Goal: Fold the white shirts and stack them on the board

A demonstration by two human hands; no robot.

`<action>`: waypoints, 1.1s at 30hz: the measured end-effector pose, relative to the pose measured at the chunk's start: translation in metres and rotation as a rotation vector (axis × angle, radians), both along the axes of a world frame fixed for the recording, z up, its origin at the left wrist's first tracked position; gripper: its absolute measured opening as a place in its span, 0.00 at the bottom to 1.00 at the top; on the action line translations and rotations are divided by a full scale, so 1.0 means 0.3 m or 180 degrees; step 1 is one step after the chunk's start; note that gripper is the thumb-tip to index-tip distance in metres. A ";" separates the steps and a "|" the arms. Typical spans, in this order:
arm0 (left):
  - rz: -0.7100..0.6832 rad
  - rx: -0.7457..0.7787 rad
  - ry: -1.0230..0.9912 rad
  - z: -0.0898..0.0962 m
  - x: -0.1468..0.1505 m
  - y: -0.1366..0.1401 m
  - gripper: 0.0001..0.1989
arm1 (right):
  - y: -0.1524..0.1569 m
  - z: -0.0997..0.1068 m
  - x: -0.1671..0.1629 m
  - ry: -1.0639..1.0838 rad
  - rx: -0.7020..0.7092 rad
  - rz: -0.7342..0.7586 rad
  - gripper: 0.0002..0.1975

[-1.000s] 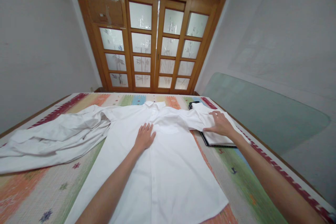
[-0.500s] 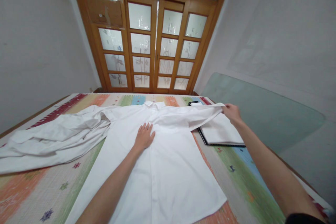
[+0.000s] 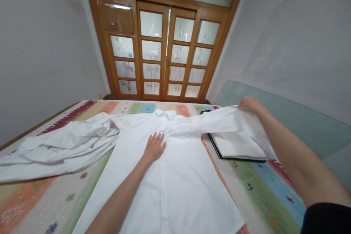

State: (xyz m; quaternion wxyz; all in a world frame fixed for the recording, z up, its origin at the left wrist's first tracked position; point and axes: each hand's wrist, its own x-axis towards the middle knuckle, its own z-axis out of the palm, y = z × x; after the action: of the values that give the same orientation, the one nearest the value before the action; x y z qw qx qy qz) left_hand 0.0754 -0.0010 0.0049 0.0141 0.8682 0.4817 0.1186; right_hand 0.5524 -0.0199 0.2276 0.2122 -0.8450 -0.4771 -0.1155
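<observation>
A white button-up shirt [image 3: 181, 175] lies spread out, front up, with its collar toward the far edge. My left hand [image 3: 155, 147] rests flat on its chest near the button line, fingers spread. My right hand [image 3: 248, 104] is closed on the upper edge of the shirt's right-side sleeve and holds it raised; part of the sleeve hangs behind my forearm. Beneath that sleeve lies a white folded cloth on a black-edged board [image 3: 237, 146], partly covered.
More crumpled white fabric [image 3: 65, 142] lies at the left, against the shirt. Everything rests on a striped, patterned bed cover [image 3: 30, 204]. A pale green panel [image 3: 296, 113] leans at the right wall. Wooden glazed doors [image 3: 164, 51] stand beyond the far edge.
My right hand has lifted the sleeve up and outward to the right, and more of the sleeve's length now shows. My left hand stays flat on the shirt's chest.
</observation>
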 end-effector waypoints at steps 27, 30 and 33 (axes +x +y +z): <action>0.0162 0.0075 -0.0146 -0.013 0.016 -0.169 0.31 | 0.048 -0.697 -0.703 -0.0337 -0.1669 0.1911 0.31; 0.0220 0.0044 -0.0122 -0.003 0.023 -0.180 0.31 | 0.067 -0.693 -0.690 -0.0367 -0.1597 0.1814 0.31; 0.0225 -0.0032 -0.0087 0.014 0.029 -0.182 0.31 | 0.081 -0.675 -0.727 -0.0325 -0.1621 0.1623 0.30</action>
State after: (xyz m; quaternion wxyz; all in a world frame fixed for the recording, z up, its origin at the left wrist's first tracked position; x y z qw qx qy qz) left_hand 0.0840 -0.0557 0.0092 0.0208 0.8489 0.5124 0.1284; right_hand 0.3344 0.0043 0.0251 -0.0071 -0.7177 -0.6959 0.0216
